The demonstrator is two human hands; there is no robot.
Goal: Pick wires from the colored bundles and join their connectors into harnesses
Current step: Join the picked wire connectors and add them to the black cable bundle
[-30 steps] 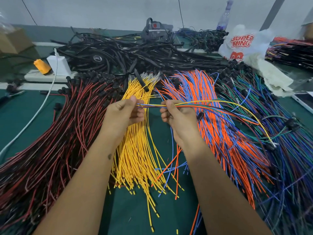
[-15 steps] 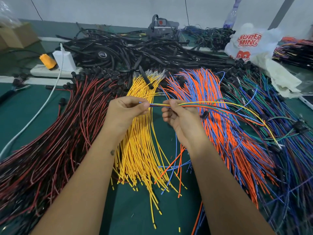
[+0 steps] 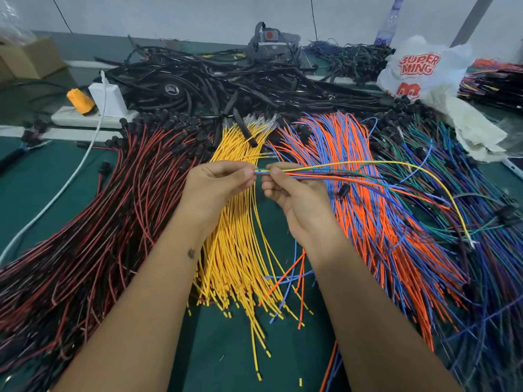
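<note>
Pinching a small gathered group of wires (image 3: pixel 325 174) between both hands, above the yellow bundle (image 3: pixel 240 250) on the green tabletop (image 3: pixel 226 363). Left hand (image 3: pixel 215 185) closed on the tips, right hand (image 3: pixel 294 190) gripping just beside. Best to level the ends flush, holding firmly near the tips before seating any connector. Thin, pliant, smooth-jacketed strands: yellow, green, orange, blue, trailing right over the orange-and-blue bundle (image 3: pixel 382 222).

Illumination: bright, even light is coming from overhead.
Shadows: the forearms are casting soft, faint shade on the green mat (image 3: pixel 232 357).
Distortion: wide-angle bending is curving the back wall (image 3: pixel 169 15).
Sharpness: the edges are blurring slightly; the centre is staying crisp.
</note>
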